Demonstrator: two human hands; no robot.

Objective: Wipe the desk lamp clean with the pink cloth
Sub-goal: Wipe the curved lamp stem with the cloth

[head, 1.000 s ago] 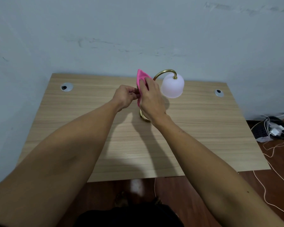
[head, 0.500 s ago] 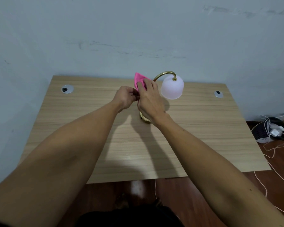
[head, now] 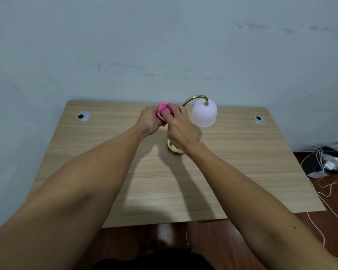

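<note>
Both forearms reach from the near edge of the light wood-grain counter (head: 242,172) toward its far middle. A round polished brass lamp base (head: 174,150) sits on the counter, partly hidden under the right wrist. Just beyond it, the right hand (head: 180,128) and the left hand (head: 149,121) meet; both grips are clamped on the crumpled bright pink cloth (head: 164,111), fingers curled and pinching it between them. The cloth appears bunched around the lamp's upright stem, which is hidden behind the hands, so contact cannot be confirmed. Farther back, the curved brass gooseneck arm (head: 195,98) rises above the hands and carries the frosted white dome-shaped shade (head: 204,114), hanging mouth down to the right, near the far edge.

Judgement: stem wiping under way. To do it well, keep one hand steadying the lamp, wrap the cloth fully round the tube, and slide along the curve with light pressure so that the base does not tip.
</note>
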